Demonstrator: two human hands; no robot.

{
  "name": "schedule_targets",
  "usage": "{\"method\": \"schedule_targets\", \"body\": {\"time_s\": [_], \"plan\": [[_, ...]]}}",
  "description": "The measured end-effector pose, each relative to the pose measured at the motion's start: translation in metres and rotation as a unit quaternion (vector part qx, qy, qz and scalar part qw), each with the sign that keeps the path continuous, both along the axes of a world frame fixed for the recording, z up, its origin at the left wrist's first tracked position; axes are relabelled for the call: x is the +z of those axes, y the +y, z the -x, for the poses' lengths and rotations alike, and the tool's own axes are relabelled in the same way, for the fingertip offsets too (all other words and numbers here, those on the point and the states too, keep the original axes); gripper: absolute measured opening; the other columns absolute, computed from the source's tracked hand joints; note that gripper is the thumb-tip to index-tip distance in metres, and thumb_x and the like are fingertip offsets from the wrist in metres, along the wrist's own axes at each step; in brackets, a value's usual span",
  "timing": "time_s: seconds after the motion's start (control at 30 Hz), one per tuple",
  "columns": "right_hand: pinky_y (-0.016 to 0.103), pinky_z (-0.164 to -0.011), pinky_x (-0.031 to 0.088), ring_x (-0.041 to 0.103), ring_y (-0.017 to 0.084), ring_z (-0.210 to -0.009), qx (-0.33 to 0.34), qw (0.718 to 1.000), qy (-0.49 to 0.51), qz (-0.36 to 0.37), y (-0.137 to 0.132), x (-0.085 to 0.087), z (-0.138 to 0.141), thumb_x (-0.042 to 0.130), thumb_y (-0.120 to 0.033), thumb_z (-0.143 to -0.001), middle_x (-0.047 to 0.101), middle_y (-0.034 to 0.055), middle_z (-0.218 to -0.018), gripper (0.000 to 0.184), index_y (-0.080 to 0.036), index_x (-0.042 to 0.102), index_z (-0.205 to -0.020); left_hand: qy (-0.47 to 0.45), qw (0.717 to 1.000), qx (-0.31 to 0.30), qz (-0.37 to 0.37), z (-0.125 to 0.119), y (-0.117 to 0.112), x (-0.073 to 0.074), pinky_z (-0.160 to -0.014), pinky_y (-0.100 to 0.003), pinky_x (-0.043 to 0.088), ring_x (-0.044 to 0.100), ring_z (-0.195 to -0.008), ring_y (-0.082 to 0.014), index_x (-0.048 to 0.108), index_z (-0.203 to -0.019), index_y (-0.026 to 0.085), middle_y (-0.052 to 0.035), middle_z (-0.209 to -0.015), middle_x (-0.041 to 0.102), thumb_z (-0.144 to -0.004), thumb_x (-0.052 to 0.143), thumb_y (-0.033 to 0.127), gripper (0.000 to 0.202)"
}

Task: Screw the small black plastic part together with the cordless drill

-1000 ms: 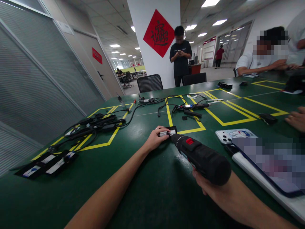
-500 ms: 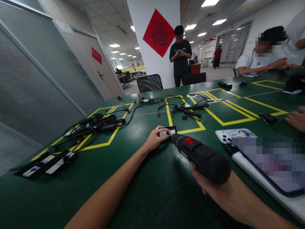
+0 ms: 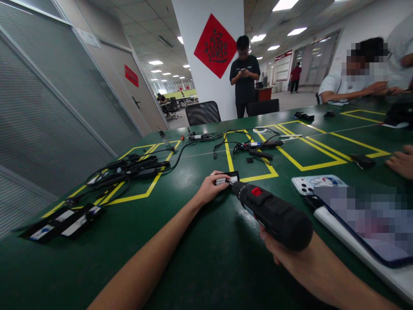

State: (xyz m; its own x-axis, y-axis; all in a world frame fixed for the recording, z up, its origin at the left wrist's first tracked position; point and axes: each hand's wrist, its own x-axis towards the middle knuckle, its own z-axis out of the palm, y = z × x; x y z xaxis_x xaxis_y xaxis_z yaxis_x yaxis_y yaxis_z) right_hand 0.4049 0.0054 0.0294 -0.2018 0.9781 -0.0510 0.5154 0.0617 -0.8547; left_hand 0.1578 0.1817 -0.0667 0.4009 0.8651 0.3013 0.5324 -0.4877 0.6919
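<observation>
My left hand [image 3: 209,188] reaches out over the green table [image 3: 193,258] and pinches a small black and white part [image 3: 228,177] against the surface beside a yellow line. My right hand [image 3: 280,252] is wrapped round the grip of a black electric screwdriver [image 3: 271,213] with a red switch. The screwdriver's tip rests on the small part, right by my left fingers. Most of my right hand is hidden under the tool body.
A tangle of black cables and adapters [image 3: 129,168] lies left, flat black units [image 3: 61,220] nearer the left edge. More tools and wires [image 3: 254,146] sit further back. Phones [image 3: 314,183] lie at right, next to another person's hand [image 3: 402,161]. People sit and stand beyond.
</observation>
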Motion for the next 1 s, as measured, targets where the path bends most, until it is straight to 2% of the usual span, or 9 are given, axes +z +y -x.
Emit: {"method": "schedule_targets", "body": {"time_s": [0.2, 0.5, 0.8, 1.0], "plan": [[0.023, -0.051, 0.043, 0.052, 0.013, -0.05, -0.002, 1.0, -0.003, 0.021, -0.0006, -0.0016, -0.001, 0.056, -0.031, -0.077, 0.058, -0.0016, -0.054, 0.016, -0.019, 0.065, -0.081, 0.005, 1.0, 0.002, 0.004, 0.0001, -0.0006, 0.0015, -0.088, -0.044, 0.048, 0.056, -0.104, -0.0232, 0.06, -0.106, 0.015, -0.0081, -0.119, 0.056, -0.086, 0.059, 0.028, 0.024], [0.023, -0.05, 0.042, 0.052, 0.013, -0.049, -0.003, 1.0, 0.0, 0.013, -0.0011, -0.0014, -0.0016, 0.056, -0.033, -0.076, 0.058, -0.0019, -0.053, 0.016, -0.02, 0.065, -0.079, 0.007, 1.0, 0.007, 0.007, -0.0008, -0.0019, 0.0038, -0.088, -0.044, 0.048, 0.056, -0.103, -0.023, 0.061, -0.105, 0.015, -0.008, -0.119, 0.056, -0.086, 0.059, 0.028, 0.023], [0.023, -0.052, 0.044, 0.054, 0.013, -0.052, -0.002, 1.0, -0.004, 0.021, 0.0, -0.0011, -0.0009, 0.056, -0.035, -0.078, 0.06, -0.0004, -0.058, 0.02, -0.019, 0.066, -0.085, 0.005, 1.0, 0.004, 0.008, -0.0002, -0.002, 0.0037, -0.088, -0.044, 0.048, 0.056, -0.103, -0.023, 0.061, -0.105, 0.015, -0.008, -0.12, 0.055, -0.086, 0.059, 0.028, 0.023], [0.025, -0.052, 0.045, 0.055, 0.015, -0.054, -0.021, 1.0, -0.012, 0.006, -0.0018, -0.0079, -0.0015, 0.057, -0.036, -0.076, 0.059, 0.0, -0.057, 0.021, -0.02, 0.066, -0.085, 0.006, 1.0, 0.006, 0.013, -0.001, -0.0024, 0.0033, -0.085, -0.042, 0.049, 0.057, -0.1, -0.0221, 0.06, -0.105, 0.015, -0.0081, -0.118, 0.056, -0.086, 0.059, 0.028, 0.023]]}}
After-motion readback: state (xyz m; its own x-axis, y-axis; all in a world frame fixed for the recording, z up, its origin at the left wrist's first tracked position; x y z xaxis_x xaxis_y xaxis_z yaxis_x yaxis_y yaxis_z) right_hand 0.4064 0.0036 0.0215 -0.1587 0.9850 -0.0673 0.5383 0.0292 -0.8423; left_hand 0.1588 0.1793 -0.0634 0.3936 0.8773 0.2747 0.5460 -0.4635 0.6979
